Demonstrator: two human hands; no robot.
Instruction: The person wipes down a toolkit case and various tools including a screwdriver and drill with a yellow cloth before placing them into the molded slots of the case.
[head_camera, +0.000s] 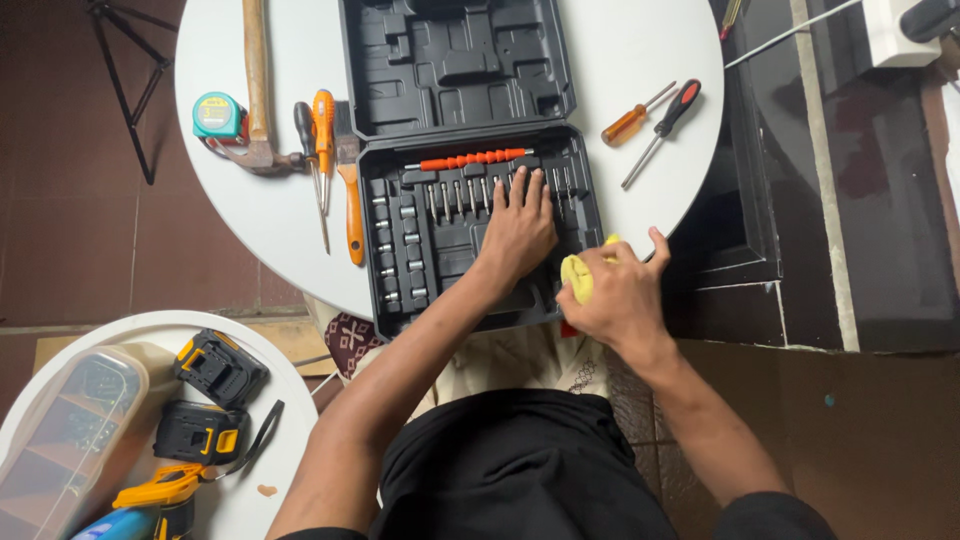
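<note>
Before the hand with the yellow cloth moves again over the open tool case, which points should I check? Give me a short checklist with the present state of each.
1. Tool case lies open and flat on the white table: ok.
2. Left hand rests flat on the row of bits, steadying the case: ok.
3. Right hand grips the yellow cloth: ok.
4. All bits seated in their slots: cannot tell, the hand covers some.
5. Front edge of the case supported by the table: not ok, it seems to overhang.
6. Two screwdrivers lie apart from the case: ok.
</note>
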